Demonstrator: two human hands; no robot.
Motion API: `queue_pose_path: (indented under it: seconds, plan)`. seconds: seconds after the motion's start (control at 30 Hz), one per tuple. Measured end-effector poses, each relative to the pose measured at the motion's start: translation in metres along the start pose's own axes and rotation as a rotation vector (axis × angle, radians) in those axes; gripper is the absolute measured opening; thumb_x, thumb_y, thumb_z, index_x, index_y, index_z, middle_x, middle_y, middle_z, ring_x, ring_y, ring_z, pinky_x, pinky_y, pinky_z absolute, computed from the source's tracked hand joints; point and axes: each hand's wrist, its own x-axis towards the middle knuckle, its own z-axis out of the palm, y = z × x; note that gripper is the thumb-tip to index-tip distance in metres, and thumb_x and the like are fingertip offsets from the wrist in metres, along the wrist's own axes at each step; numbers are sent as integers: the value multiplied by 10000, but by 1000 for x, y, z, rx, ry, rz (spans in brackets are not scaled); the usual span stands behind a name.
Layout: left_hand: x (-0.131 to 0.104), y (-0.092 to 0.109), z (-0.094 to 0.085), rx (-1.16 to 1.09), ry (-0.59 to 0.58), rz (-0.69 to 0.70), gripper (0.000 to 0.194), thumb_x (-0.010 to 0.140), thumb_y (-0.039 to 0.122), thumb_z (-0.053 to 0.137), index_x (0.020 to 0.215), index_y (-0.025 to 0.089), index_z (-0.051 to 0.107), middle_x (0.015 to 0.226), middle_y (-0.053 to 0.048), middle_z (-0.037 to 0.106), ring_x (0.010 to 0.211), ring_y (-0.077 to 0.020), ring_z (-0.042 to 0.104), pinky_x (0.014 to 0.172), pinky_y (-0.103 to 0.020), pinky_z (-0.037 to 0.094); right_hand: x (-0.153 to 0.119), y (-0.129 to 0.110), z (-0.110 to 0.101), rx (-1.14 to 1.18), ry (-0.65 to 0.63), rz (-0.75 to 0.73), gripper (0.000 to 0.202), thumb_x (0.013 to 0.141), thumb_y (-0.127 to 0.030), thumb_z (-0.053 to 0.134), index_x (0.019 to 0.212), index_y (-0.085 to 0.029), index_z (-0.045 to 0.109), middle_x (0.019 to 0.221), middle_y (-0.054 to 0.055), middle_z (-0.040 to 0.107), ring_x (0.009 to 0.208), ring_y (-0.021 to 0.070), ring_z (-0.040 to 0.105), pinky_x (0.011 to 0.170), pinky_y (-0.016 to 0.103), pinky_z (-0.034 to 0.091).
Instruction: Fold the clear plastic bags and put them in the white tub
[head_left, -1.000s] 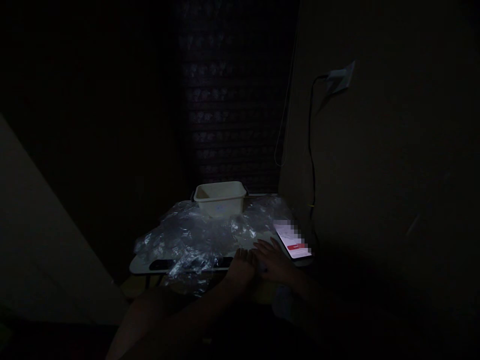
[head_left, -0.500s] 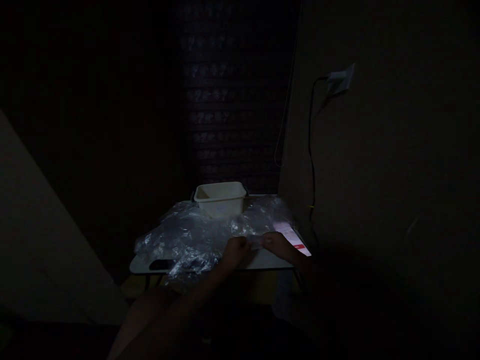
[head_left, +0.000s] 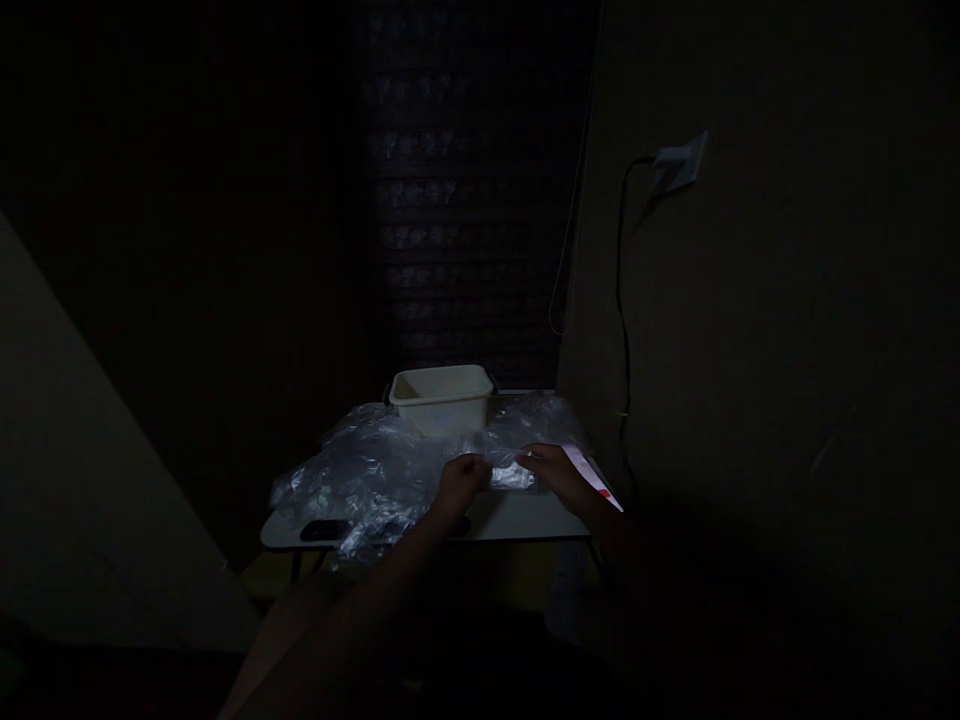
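Note:
Between my two hands is a small clear plastic bag (head_left: 513,476), stretched flat above the table and catching the light. My left hand (head_left: 459,485) pinches its left end, fingers closed. On the other end, my right hand (head_left: 556,472) grips with thumb and fingertips. A heap of crumpled clear plastic bags (head_left: 367,470) covers the left and back of the small white table (head_left: 517,520). The picture is very dark, so any contents of the held bag cannot be made out.
A cream plastic tub (head_left: 444,412) stands at the table's back among the plastic. A lit phone or tablet screen (head_left: 592,478) lies at the right edge. On the right wall a black cord (head_left: 621,270) hangs from a plug (head_left: 675,157). A blind (head_left: 465,240) hangs behind.
My hands have risen slightly and spread a little. The bag between them now shows more of its surface, flatter and brighter. The tub and plastic heap stay put.

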Motion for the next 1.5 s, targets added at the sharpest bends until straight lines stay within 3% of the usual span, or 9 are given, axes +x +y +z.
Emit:
queue_pose_path:
  seconds: [0.4,0.57,0.77,0.97,1.17,1.33,1.5]
  plan:
    - [5,1,-10,71,15,76,133,525,243,511,545,112,517,444,45,452,405,-53,380,408,-172,296,16,-1,12,-62,-81,7,209,534,-274,530,660,-110,561,530,-17,513,499,91,459,479,212,339]
    - [5,2,-18,82,34,78,129,505,201,517,597,112,536,460,43,471,414,-56,398,413,-169,304,21,-10,19,-2,-148,48,313,489,-221,565,788,-133,547,642,-4,552,582,103,498,534,222,369]
    - [3,6,-25,70,31,89,116,513,172,499,600,105,536,472,35,489,422,-56,421,419,-169,321,37,-12,29,-214,-273,-26,65,491,-166,534,519,-118,567,469,-26,517,491,95,475,490,212,359]
    - [4,3,-41,87,109,84,67,521,151,478,572,116,503,421,57,444,382,-50,405,392,-165,323,50,-15,40,-350,-272,-75,76,500,-162,522,504,-111,578,451,-17,530,480,93,471,463,193,352]
    - [30,15,-71,426,136,262,169,616,224,442,728,125,520,602,-8,548,527,-100,513,496,-208,401,79,-30,42,-427,-313,-142,96,507,-152,505,528,-114,591,479,-13,557,495,95,486,459,180,352]
    - [68,33,-112,875,353,458,274,694,232,370,925,116,459,849,-78,537,779,-151,498,658,-269,401,119,-47,38,-509,-220,-170,109,522,-147,490,533,-108,591,486,-4,563,495,98,487,437,171,344]
    - [92,26,-136,1356,288,558,333,712,240,364,1023,126,397,1048,-109,430,992,-221,349,797,-373,302,151,-55,42,-491,-177,-181,109,528,-127,473,532,-105,580,503,6,565,499,99,487,448,175,351]
